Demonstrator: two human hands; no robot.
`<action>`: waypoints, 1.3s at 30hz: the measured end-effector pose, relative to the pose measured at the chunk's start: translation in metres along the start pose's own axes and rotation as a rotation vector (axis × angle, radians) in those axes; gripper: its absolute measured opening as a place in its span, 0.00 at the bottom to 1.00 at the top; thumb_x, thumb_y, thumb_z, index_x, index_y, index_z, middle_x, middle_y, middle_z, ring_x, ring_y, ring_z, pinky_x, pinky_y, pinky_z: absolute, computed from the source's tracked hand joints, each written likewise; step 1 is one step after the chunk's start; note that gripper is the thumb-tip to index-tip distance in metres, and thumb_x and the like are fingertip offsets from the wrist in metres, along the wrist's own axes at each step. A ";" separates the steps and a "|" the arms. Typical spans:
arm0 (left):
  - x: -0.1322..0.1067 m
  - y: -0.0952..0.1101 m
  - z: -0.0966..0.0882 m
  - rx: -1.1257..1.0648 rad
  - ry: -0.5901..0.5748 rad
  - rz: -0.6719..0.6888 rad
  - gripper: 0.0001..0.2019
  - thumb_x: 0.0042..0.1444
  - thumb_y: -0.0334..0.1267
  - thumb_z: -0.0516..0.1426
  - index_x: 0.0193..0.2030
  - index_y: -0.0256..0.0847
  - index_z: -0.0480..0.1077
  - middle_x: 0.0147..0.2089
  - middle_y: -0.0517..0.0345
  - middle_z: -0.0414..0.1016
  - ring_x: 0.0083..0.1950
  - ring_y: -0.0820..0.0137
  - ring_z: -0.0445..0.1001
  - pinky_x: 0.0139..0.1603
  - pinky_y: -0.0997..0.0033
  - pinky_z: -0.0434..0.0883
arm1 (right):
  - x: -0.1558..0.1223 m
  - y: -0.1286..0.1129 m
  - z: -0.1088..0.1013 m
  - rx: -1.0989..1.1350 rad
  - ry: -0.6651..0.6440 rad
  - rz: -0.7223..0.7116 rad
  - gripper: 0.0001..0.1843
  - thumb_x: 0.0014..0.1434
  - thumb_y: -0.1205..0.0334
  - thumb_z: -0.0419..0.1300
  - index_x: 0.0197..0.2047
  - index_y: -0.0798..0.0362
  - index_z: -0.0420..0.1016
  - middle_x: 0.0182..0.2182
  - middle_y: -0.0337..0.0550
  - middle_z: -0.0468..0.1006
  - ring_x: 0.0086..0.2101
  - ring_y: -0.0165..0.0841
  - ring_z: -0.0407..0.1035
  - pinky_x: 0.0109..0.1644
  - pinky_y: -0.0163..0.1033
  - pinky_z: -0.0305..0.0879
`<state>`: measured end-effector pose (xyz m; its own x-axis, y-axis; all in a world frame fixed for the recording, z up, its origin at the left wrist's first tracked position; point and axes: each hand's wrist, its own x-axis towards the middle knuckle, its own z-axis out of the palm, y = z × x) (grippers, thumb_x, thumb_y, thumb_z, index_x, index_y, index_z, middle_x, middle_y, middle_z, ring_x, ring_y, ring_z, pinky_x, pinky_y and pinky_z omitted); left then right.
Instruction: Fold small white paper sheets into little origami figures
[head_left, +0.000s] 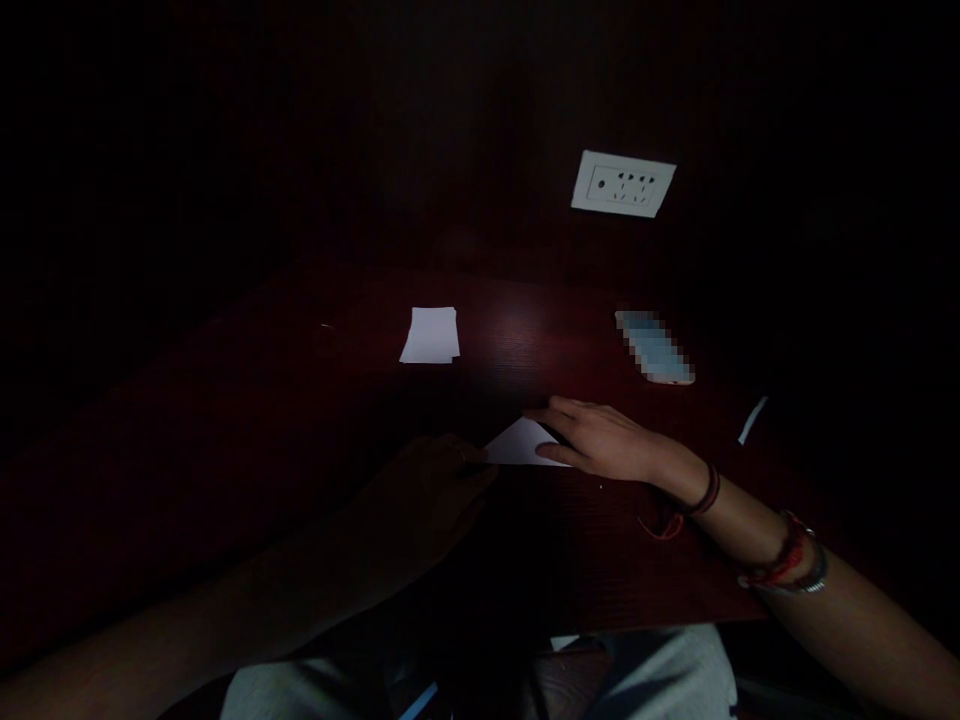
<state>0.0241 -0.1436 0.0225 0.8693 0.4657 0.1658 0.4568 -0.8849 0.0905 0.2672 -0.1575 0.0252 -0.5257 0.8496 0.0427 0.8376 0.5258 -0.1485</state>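
Note:
A white sheet of paper [514,443], folded into a triangle, lies on the dark red table between my hands. My right hand [611,440] reaches over its right side with fingers stretched out. The thumb rests near the lower right corner, and the forefinger is by the peak. Deep in shadow, my left hand [439,490] has its fingertips closed at the paper's left corner. The darkness hides much of that hand's shape.
A small stack of white paper [430,335] lies farther back. To the right are a phone [655,347] with a blurred screen and a thin white strip [752,420]. A socket plate [624,184] is on the wall behind. The table's front edge [660,627] is above my knees.

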 end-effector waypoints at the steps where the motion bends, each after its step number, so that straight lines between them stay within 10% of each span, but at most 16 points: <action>1: -0.003 0.001 0.000 0.033 0.006 0.007 0.13 0.54 0.32 0.50 0.45 0.43 0.68 0.44 0.55 0.69 0.44 0.62 0.65 0.46 0.57 0.62 | 0.000 0.000 0.000 0.003 0.002 0.000 0.24 0.58 0.53 0.48 0.55 0.55 0.56 0.39 0.48 0.67 0.38 0.36 0.65 0.39 0.40 0.63; 7: -0.009 0.007 -0.008 0.218 0.050 0.070 0.14 0.53 0.29 0.47 0.44 0.36 0.68 0.43 0.49 0.70 0.43 0.59 0.66 0.46 0.55 0.61 | -0.002 -0.002 -0.001 0.031 0.019 -0.010 0.24 0.58 0.53 0.48 0.55 0.55 0.57 0.39 0.49 0.67 0.38 0.35 0.65 0.39 0.40 0.63; 14: 0.020 -0.007 -0.006 0.030 0.162 -0.214 0.12 0.58 0.39 0.47 0.40 0.38 0.67 0.37 0.54 0.69 0.39 0.65 0.67 0.40 0.63 0.63 | -0.002 -0.003 0.001 0.221 0.063 -0.016 0.25 0.55 0.55 0.53 0.54 0.54 0.59 0.37 0.45 0.66 0.34 0.31 0.64 0.39 0.38 0.63; 30: 0.035 -0.012 0.019 -0.302 0.149 -0.201 0.06 0.50 0.39 0.55 0.30 0.38 0.66 0.36 0.58 0.65 0.40 0.67 0.63 0.39 0.66 0.62 | 0.009 -0.016 0.013 0.548 0.259 0.276 0.09 0.46 0.65 0.60 0.32 0.55 0.65 0.28 0.37 0.67 0.28 0.26 0.61 0.33 0.33 0.60; 39: 0.036 -0.008 0.007 -0.311 0.319 -0.110 0.04 0.54 0.32 0.51 0.33 0.39 0.67 0.41 0.56 0.62 0.45 0.69 0.61 0.45 0.66 0.62 | 0.004 -0.025 0.000 0.597 0.416 0.144 0.09 0.52 0.64 0.56 0.39 0.54 0.68 0.28 0.38 0.69 0.30 0.27 0.63 0.36 0.34 0.59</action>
<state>0.0533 -0.1191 0.0205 0.6952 0.5773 0.4283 0.4219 -0.8101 0.4071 0.2439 -0.1673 0.0292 -0.2176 0.9165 0.3357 0.6080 0.3964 -0.6879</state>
